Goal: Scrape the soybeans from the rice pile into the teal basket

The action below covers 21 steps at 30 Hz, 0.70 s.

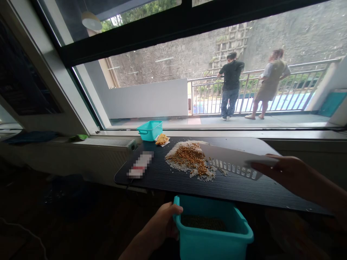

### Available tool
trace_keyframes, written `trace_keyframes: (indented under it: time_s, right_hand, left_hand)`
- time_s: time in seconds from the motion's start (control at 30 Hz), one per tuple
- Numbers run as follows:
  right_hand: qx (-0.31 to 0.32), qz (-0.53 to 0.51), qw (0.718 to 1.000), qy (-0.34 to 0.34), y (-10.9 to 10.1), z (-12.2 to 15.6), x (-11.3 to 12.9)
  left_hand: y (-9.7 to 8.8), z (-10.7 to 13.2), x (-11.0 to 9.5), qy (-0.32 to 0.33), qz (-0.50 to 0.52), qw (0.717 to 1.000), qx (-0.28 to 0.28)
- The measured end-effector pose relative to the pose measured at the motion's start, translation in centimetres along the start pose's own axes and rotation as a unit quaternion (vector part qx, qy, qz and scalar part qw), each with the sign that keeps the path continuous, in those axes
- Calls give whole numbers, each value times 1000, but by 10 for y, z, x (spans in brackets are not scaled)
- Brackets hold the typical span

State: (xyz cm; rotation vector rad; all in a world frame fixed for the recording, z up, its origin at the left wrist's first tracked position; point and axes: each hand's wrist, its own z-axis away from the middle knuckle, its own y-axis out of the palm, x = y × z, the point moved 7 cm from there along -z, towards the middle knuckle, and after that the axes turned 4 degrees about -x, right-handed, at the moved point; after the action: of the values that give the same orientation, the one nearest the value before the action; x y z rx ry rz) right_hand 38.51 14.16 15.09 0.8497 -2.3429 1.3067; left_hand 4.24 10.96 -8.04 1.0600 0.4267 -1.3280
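- Right hand holds the white slotted panel by 1 end, leaving the other free at the bean-and-grain pile.
- Left hand clasps a turquoise bin by its rim, probably steadying it below the table.

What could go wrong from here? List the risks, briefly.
The left grip holds the teal bin at one side, so the bin might tip. The white slotted panel in the right grip could scatter loose beans off the table. Stray ones might mix with the bin's dark contents.
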Motion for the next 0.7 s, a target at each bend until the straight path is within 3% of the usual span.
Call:
trace_keyframes:
  time_s: [0.17, 0.27, 0.3, 0.4, 0.53, 0.7]
  right_hand:
    - [-21, -127, 985, 117, 13, 26, -39]
    - [-73, -176, 967, 166, 23, 40, -51]
    - [-120, -180, 959, 181, 23, 45, -51]
    - [-174, -173, 946, 213, 28, 59, -43]
    - [-164, -77, 962, 202, 25, 62, -27]
    - [-159, -31, 968, 192, 27, 59, -26]
  left_hand:
    - [-11, 0, -1, 10, 17, 999, -27]
    - [-17, 1, 5, 6, 31, 999, -39]
    - [-18, 2, 6, 4, 36, 998, -43]
    - [-19, 3, 11, 3, 51, 997, -53]
    - [-13, 6, 14, 3, 74, 996, -54]
    - [-5, 12, 18, -6, 100, 994, -35]
